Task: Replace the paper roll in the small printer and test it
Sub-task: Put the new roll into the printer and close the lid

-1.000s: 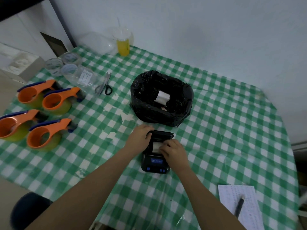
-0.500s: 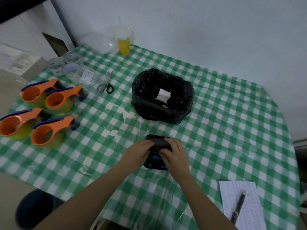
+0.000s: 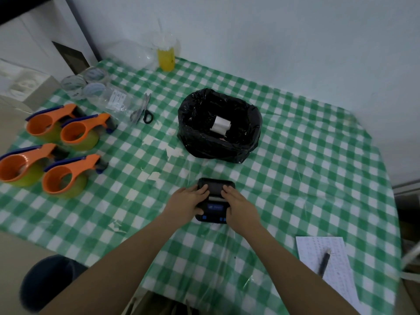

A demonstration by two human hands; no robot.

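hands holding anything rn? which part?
Both are on the small printer: left hand on its left edge and lid, right hand on its right edge and lid. It sits on the table, not lifted.

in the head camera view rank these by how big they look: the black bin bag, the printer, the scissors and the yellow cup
1. black bin bag, clearly largest.
2. printer, partly covered by the left hand and right hand.
3. scissors and yellow cup: look alike; the cup stands farther off, so I won't rank them.
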